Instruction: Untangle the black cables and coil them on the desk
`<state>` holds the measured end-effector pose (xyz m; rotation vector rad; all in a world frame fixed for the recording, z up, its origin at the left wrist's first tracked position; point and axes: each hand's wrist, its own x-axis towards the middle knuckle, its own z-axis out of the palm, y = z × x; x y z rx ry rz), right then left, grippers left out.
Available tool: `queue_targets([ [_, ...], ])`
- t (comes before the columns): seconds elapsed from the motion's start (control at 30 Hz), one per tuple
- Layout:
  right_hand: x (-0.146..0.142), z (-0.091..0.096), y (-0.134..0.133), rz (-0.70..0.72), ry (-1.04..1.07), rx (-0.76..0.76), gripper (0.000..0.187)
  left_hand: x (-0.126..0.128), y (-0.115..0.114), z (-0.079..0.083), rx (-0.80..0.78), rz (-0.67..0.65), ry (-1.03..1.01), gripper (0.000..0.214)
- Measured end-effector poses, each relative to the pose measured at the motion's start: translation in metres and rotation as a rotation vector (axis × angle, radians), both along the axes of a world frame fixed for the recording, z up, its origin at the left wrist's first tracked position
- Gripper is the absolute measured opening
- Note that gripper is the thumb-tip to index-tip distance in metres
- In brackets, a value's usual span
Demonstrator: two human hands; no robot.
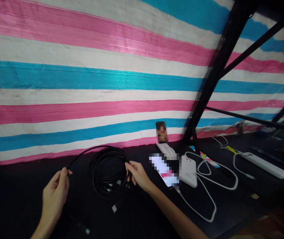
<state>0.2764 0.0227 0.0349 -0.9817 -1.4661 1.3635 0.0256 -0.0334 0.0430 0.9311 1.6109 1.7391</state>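
A coil of black cable (107, 172) hangs over a dark table (20, 186), with several small plugs dangling from its lower part. My right hand (137, 175) is closed on the coil's right side. My left hand (54, 192) pinches the free strand of the same cable, which arcs up and over to the coil. Both hands are held a little above the tabletop.
To the right lie a phone (165, 172) with a lit screen, a white power bank (189, 169) with white cables (206, 196), and a white power strip (266, 164). A striped pink, white and blue tarp (94, 83) hangs behind. A black metal frame (211, 79) rises at right.
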Motion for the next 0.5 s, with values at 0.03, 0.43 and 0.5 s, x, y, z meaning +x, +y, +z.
queue_targets([
  [0.03, 0.001, 0.001, 0.000, -0.004, 0.007, 0.024, 0.038, 0.000, 0.000, 0.000, -0.008, 0.013, 0.001, 0.039],
  [0.43, -0.003, 0.002, -0.017, 0.225, -0.119, 0.143, 0.033, 0.021, 0.006, -0.028, -0.032, -0.111, 0.744, 0.043],
  [0.5, -0.003, 0.006, -0.022, 0.226, -0.154, 0.201, 0.031, 0.017, 0.008, -0.030, 0.010, -0.057, 0.744, 0.046],
])
